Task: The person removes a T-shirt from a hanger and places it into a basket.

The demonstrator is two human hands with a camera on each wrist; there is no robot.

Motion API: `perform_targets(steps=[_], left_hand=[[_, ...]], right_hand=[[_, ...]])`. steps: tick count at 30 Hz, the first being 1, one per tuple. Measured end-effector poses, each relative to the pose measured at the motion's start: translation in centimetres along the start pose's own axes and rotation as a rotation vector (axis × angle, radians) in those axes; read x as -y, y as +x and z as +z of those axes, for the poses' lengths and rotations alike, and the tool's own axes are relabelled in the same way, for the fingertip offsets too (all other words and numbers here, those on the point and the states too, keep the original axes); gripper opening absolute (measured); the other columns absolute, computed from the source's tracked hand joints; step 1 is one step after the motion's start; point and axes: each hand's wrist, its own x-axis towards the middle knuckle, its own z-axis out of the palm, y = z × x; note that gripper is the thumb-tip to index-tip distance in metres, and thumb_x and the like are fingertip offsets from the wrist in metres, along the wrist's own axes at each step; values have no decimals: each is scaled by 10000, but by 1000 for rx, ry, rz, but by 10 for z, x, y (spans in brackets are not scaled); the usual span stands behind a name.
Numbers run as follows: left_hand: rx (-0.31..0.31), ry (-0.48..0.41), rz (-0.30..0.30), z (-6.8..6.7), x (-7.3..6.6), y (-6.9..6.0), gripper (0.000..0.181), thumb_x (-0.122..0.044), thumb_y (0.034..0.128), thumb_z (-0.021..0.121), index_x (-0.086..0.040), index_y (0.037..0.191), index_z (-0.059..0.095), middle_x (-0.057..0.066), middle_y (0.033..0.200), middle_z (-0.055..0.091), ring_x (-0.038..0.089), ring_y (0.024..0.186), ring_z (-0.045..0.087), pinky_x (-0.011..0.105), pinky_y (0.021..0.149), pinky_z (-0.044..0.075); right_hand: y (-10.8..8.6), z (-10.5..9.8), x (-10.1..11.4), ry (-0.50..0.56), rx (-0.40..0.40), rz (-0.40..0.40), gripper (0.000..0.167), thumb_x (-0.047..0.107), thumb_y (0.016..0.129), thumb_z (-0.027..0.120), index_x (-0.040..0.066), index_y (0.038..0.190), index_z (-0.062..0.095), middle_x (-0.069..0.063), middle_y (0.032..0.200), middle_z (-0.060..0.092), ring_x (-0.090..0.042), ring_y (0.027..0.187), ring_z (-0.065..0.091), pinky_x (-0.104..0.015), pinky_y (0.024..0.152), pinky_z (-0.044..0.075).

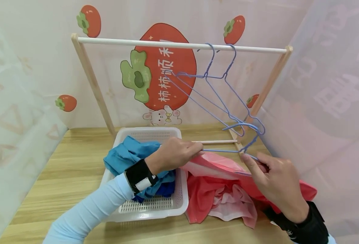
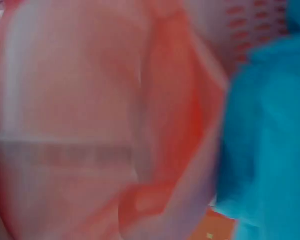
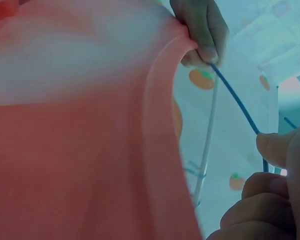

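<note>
A coral-pink shirt (image 1: 201,196) with a banded neck edge hangs in folds beside the basket. My left hand (image 1: 174,154) pinches its upper edge together with one arm of a blue wire hanger (image 1: 220,150). Close to the hanger's neck, my right hand (image 1: 278,183) grips the wire between thumb and fingers, with the hook rising above it. The right wrist view shows the shirt (image 3: 90,165) draped below the left hand (image 3: 202,30), and the wire running across to the right hand (image 3: 270,200). Blurred shirt cloth (image 2: 170,100) fills much of the left wrist view.
A white basket (image 1: 184,203) holds blue clothing (image 1: 130,152) under my left forearm. Behind stands a wooden rack with a white rod (image 1: 112,41); two blue hangers (image 1: 210,62) hang at its right part. Printed curtains enclose the wooden tabletop (image 1: 54,176).
</note>
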Motion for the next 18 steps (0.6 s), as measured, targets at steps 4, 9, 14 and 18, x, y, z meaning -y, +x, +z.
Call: perform_targets(steps=[4,9,14,18], left_hand=[[0,74,12,12,3,-11,195,-238,994,734,-116,1011,583,-21,806,692,85,609,630,153,602,516],[-176,236,73,19,12,-14,281,-317,1073,610,-116,889,542,-8,704,559,108,530,518,190,481,365],[-315,279,72,25,16,-10,469,-374,1161,336,-113,819,520,-21,586,519,109,452,476,193,438,318],[-271,168,49,25,12,-8,510,-379,1170,227,-103,842,504,-35,521,453,94,382,355,187,436,186]], right_hand=[[-13,-3,-16,57,-11,45,601,134,839,870,212,586,330,85,555,222,94,557,107,-188,488,96],[-18,-5,-24,120,-2,75,602,38,837,848,202,576,331,67,541,241,78,518,152,-173,465,129],[-23,-12,-36,160,-25,101,602,3,854,826,202,570,333,44,538,241,35,498,165,-180,460,134],[-30,-16,-49,180,-34,191,593,16,886,810,190,564,344,15,541,237,-27,486,173,-209,453,135]])
